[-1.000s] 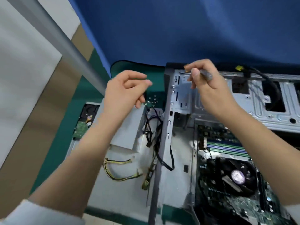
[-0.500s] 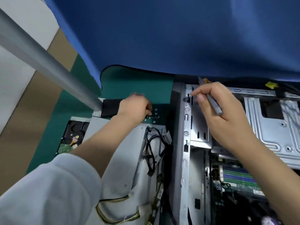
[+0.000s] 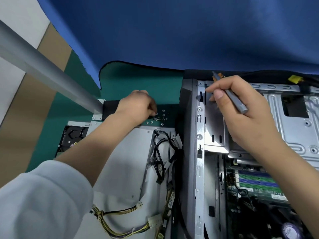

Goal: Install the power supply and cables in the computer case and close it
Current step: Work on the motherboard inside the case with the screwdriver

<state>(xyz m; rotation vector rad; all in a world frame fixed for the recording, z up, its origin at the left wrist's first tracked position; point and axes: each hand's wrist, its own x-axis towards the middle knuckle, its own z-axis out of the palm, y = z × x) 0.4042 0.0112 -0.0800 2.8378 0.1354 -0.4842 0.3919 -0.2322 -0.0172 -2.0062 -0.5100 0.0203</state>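
left hand now down, pinching among screws | right hand still grips screwdriver

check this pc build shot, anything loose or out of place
Small screws lie scattered loose on the green mat beside the case, where the left hand reaches; they could roll off. Nothing looks damaged.

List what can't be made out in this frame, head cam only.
- Left hand fingertips: curled down over the loose screws on the green mat; whether one is pinched is hidden.
- Screwdriver tip: covered by the right hand.
- CPU fan: cut off by the bottom edge.
- Hard drive: partly covered by the left forearm and the metal panel.
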